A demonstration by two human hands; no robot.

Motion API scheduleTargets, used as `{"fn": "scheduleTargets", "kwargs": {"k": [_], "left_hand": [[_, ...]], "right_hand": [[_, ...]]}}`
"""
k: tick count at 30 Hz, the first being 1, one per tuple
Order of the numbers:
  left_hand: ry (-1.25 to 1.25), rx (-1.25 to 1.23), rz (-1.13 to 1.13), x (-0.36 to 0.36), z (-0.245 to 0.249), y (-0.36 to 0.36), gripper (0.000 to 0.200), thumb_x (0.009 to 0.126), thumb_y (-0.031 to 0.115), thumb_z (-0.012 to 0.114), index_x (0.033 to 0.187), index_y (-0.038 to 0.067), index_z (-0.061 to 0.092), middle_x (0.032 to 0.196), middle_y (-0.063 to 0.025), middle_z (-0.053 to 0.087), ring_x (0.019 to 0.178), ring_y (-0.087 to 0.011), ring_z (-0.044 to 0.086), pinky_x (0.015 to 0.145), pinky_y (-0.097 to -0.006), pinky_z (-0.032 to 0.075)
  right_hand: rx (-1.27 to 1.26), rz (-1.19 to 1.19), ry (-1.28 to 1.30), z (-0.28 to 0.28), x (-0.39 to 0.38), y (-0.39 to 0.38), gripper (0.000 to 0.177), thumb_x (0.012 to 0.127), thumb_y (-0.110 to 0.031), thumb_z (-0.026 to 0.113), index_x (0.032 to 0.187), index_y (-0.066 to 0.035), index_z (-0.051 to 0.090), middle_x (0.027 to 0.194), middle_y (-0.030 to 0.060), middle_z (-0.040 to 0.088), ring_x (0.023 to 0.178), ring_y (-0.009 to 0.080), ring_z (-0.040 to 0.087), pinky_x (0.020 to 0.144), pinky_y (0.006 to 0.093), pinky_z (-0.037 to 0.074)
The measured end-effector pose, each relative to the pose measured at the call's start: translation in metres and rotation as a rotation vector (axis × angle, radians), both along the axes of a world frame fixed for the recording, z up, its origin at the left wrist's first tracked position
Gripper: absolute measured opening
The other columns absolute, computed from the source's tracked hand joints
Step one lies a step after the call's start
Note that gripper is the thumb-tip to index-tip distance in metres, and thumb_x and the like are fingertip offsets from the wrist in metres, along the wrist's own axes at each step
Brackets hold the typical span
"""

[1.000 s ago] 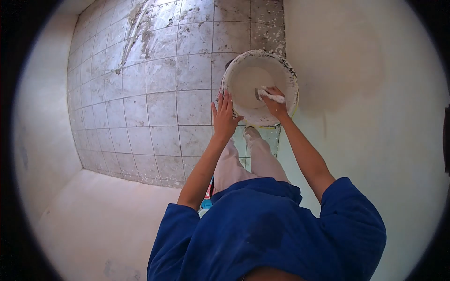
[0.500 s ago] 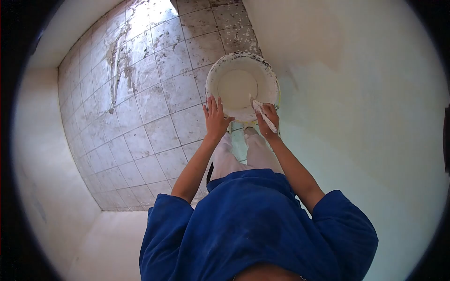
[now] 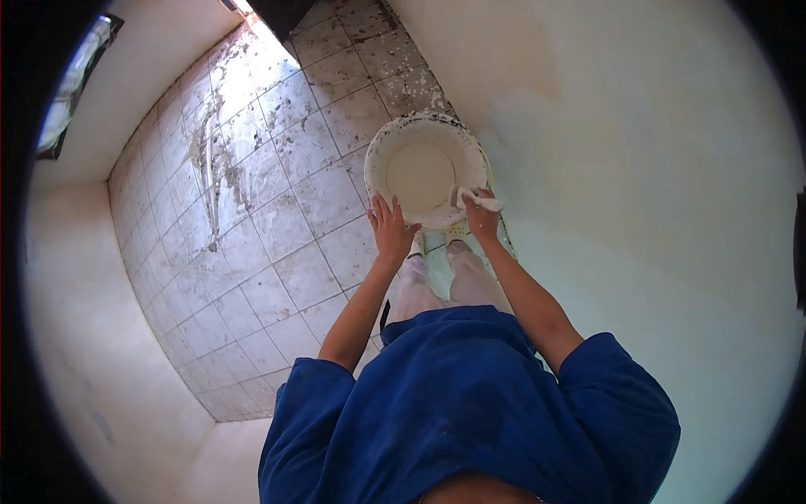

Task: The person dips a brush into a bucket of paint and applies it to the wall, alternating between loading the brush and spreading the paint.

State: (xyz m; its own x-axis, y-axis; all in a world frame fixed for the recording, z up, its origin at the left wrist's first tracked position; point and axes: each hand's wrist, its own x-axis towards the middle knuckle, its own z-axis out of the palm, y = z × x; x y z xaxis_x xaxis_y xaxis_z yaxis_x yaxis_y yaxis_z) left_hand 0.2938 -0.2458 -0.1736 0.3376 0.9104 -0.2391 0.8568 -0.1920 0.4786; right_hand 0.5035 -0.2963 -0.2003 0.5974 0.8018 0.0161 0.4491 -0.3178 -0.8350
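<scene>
A round, paint-spattered tub [image 3: 376, 161] stands in front of my feet, with creamy white paint [image 3: 420, 172] in its bottom. My left hand [image 3: 391, 235] rests on the near left part of its rim, fingers spread and holding nothing. At the near right of the rim, my right hand [image 3: 482, 220] is closed around a paintbrush [image 3: 489, 203] caked in white. Its head lies just inside the tub wall and its handle points right, towards the wall. The fingertips of my right hand are partly hidden.
Dirty floor tiles [image 3: 277, 294] stretch left, with white splashes and a smeared streak. A pale wall [image 3: 638, 252], partly greenish, rises close on my right. Far upper left is a window [image 3: 75, 84]; a dark object [image 3: 281, 13] stands at the top.
The brush has turned in my right hand, its handle swinging from pointing down towards me to pointing right. My left hand stays on the rim. The view has shifted slightly.
</scene>
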Motion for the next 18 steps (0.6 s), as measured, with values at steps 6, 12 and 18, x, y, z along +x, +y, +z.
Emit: {"fn": "scheduleTargets", "kwargs": {"k": [6, 12, 18], "left_hand": [[0.005, 0.048, -0.076, -0.002, -0.006, 0.000, 0.083, 0.072, 0.031, 0.075, 0.138, 0.002, 0.034, 0.146, -0.0340, 0.014, 0.138, -0.0462, 0.009, 0.110, -0.0579, 0.010], [0.113, 0.011, -0.234, 0.013, 0.010, 0.006, 0.077, 0.074, 0.026, 0.072, 0.138, 0.007, 0.033, 0.147, -0.0262, 0.016, 0.137, -0.0465, 0.010, 0.108, -0.0611, 0.012], [-0.136, -0.102, -0.343, 0.085, 0.052, -0.010, 0.051, 0.078, 0.023, 0.067, 0.124, 0.008, 0.050, 0.131, -0.0160, 0.048, 0.125, -0.0333, 0.041, 0.103, -0.0563, 0.028]], "right_hand": [[0.123, -0.439, 1.302, 0.033, 0.005, 0.012, 0.032, 0.083, -0.016, 0.069, 0.111, -0.004, 0.057, 0.098, 0.0074, 0.062, 0.081, 0.0172, 0.063, 0.065, 0.0279, 0.057], [0.457, -0.553, 1.503, 0.085, 0.010, -0.001, 0.021, 0.085, -0.012, 0.065, 0.102, -0.004, 0.058, 0.092, 0.0070, 0.062, 0.074, 0.0173, 0.064, 0.062, 0.0272, 0.059], [0.834, -0.481, 1.609, 0.154, 0.040, -0.058, 0.019, 0.085, -0.012, 0.065, 0.102, -0.006, 0.057, 0.094, 0.0068, 0.065, 0.078, 0.0171, 0.066, 0.060, 0.0254, 0.057]]}}
